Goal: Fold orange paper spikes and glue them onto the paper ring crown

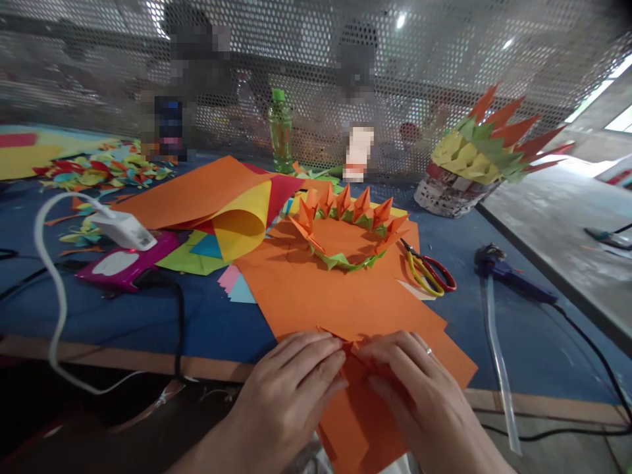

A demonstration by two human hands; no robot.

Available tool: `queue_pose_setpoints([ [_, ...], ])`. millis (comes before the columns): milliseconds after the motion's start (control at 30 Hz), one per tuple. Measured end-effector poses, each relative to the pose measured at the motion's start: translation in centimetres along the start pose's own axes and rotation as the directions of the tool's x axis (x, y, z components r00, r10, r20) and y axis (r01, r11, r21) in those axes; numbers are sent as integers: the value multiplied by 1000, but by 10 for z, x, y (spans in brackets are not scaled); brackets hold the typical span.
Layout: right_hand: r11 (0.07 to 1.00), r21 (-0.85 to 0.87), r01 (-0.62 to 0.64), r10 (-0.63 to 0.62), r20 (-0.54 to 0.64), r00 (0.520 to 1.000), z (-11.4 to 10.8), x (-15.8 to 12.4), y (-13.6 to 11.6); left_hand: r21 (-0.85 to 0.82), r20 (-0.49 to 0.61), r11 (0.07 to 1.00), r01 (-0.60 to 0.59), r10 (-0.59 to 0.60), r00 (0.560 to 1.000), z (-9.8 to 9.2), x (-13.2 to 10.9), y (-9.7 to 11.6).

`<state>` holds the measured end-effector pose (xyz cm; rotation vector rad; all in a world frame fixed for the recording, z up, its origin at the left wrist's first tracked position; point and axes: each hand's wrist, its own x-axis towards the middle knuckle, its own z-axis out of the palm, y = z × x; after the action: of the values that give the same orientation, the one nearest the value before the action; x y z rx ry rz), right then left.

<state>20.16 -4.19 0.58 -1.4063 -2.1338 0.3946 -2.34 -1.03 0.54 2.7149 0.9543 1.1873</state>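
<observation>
Both my hands are together at the table's front edge over orange paper. My left hand [293,378] has its fingers closed on a small folded piece of orange paper [351,347]. From the other side my right hand [412,375], with a ring on one finger, pinches the same piece. The fingers partly hide the folds. Below them an orange sheet [363,428] hangs over the edge. Larger orange sheets [340,299] lie flat on the table just beyond. On these sits a ring of folded orange and green paper points [345,230].
Scissors [429,271] and a glue gun [518,276] with a glue stick and cord lie right. A paper pot [454,178] stands behind. Left are a pink power strip [126,263], a white charger [123,227], rolled paper [197,197] and scraps [108,164]. A green bottle [280,135] is at the mesh.
</observation>
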Motion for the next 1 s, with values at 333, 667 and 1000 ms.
queue_pose_setpoints([
  [333, 976, -72, 204, -211, -112, 971, 6, 4, 3, 22, -6, 1000, 10, -10, 1000, -1, -1, 2],
  [667, 991, -56, 121, -128, -160, 979, 11, -3, 3, -86, 12, 993, 82, -81, 997, 0, 8, 3],
  [1000, 999, -51, -7, -1, -162, 987, 9, -2, 2, -248, 105, 921, 300, -283, 953, 6, 11, 3],
])
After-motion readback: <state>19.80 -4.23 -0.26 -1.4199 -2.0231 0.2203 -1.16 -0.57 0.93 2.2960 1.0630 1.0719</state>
